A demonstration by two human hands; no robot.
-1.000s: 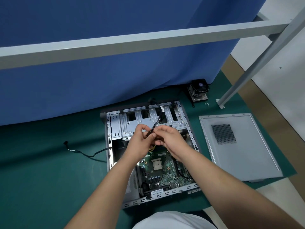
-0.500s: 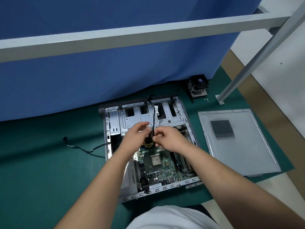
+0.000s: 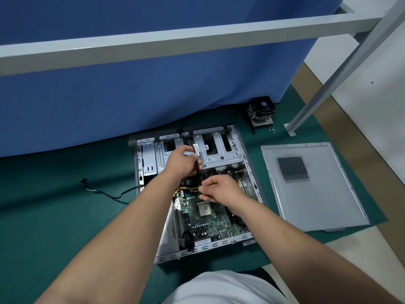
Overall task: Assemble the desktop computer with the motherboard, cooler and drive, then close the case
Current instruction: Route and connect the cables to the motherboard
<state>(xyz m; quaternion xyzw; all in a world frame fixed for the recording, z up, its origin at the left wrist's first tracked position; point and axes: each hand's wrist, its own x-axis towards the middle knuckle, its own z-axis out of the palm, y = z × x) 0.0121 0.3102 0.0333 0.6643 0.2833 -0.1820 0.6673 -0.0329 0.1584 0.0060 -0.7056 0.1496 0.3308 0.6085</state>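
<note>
An open grey computer case [image 3: 252, 170] lies flat on the green mat. Inside it sits the green motherboard [image 3: 210, 224] with its bare silver processor [image 3: 204, 209]. My left hand [image 3: 180, 162] grips a thin black cable [image 3: 198, 170] above the drive cage [image 3: 215, 148]; a white tag hangs on the cable's upper part. Lower down, over the board, my right hand [image 3: 219, 188] pinches the same cable near a bundle of yellow and black wires [image 3: 206, 175]. The cooler [image 3: 260, 111] with its black fan stands at the back right, outside the case.
The grey side panel [image 3: 311, 185] lies flat to the right of the case. Small screws [image 3: 272, 130] lie near the cooler. A loose black cable [image 3: 105, 193] trails left from the case. A grey metal frame leg [image 3: 317, 93] and a blue curtain stand behind.
My hands have drawn apart along the cable: the left went up toward the drive cage, the right came down over the motherboard. The view has shifted slightly.
</note>
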